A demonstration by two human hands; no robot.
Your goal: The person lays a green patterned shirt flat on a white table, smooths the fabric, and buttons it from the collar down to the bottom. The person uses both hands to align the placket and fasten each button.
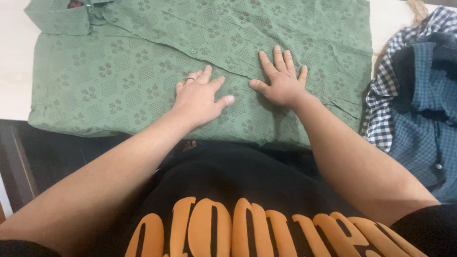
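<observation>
Lying across the bench [9, 57], the green shirt [119, 71] runs left to right, collar [59, 19] pointing left. Both hands, left [197, 97] and right [281, 81], press flat and open on it, slightly apart.

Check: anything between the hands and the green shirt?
Nothing visible. Left hand and right hand both lie flat, palms down, directly on the green shirt near its button placket. The checked blue shirts sit off to the right.

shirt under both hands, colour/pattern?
Green shirt with a tonal geometric and floral print, buttoned placket; clearest in the head view.
</observation>
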